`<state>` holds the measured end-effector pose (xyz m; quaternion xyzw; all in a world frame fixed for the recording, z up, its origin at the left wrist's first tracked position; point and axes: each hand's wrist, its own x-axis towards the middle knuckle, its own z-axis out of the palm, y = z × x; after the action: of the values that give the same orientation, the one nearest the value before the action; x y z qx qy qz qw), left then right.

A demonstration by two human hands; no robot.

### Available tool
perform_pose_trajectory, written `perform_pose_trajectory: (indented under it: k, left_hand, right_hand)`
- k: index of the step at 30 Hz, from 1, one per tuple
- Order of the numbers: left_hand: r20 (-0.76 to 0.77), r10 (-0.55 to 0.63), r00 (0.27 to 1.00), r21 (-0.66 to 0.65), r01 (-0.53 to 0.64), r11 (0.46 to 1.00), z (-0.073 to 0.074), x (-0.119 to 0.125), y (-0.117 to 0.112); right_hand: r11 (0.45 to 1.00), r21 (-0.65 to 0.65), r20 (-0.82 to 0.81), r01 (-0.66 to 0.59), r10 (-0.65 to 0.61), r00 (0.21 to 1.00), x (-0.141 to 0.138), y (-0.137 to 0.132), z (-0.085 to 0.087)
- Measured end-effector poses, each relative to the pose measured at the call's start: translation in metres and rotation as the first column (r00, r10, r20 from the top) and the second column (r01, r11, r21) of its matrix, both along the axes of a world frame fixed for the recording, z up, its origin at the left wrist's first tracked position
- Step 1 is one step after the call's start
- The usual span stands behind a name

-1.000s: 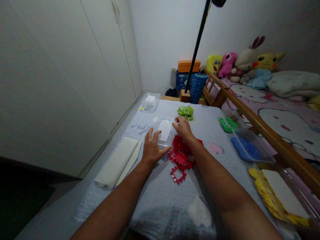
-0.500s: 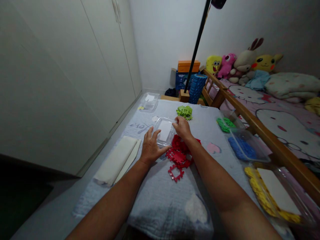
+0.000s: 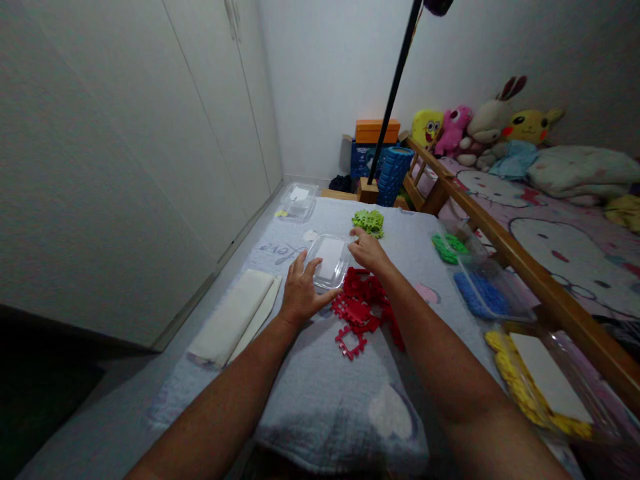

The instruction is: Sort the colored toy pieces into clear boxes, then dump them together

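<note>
A clear plastic box (image 3: 330, 261) with a white card inside lies on the pale blue quilt (image 3: 320, 393). My left hand (image 3: 302, 291) rests against its near left side, fingers spread and flat. At the box's far right corner my right hand (image 3: 367, 249) touches the rim with its fingers curled. A heap of red interlocking foam pieces (image 3: 361, 309) lies just right of the box, under my right forearm. A small pile of light green pieces (image 3: 370, 223) sits beyond my right hand.
A folded white cloth (image 3: 233, 321) lies left. Another clear box (image 3: 299, 202) sits at the far left corner. Containers with green (image 3: 450, 248), blue (image 3: 479, 293) and yellow pieces (image 3: 530, 393) line the right edge beside a wooden bed rail (image 3: 530, 265). A black pole (image 3: 395, 87) stands behind.
My right hand has shifted slightly away from me along the box's far corner, uncovering more of the red pieces. My left hand has stayed at the box.
</note>
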<state>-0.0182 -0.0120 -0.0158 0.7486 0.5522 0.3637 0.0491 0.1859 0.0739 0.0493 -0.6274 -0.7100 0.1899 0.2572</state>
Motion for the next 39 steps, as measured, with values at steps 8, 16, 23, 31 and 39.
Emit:
perform_pose_trajectory:
  k: [8, 16, 23, 31, 39]
  left_hand:
    - [0.012, 0.003, 1.0, 0.031, -0.004, 1.0, -0.002, 0.0, 0.001]
    - [0.021, -0.005, 1.0, 0.024, 0.005, 1.0, -0.002, 0.001, 0.001]
    - [0.04, -0.006, 0.999, 0.011, 0.006, 1.0, -0.001, 0.001, 0.0]
    - [0.083, 0.013, 0.996, 0.018, -0.015, 1.0, 0.0, 0.002, 0.0]
    - [0.125, 0.002, 0.992, 0.007, -0.003, 1.0, 0.0, 0.002, 0.0]
  right_hand:
    - [0.992, -0.111, -0.177, -0.067, 0.047, 0.983, 0.01, -0.003, -0.008]
    - [0.99, -0.11, -0.347, -0.087, 0.044, 0.937, 0.019, -0.005, -0.025]
    - [0.997, -0.055, -0.418, -0.05, 0.022, 0.908, 0.017, -0.012, -0.037]
    - [0.994, 0.043, -0.337, -0.099, 0.108, 0.935, 0.011, -0.025, -0.032]
    - [0.993, 0.087, -0.341, -0.081, 0.106, 0.934, 0.0, -0.04, -0.041]
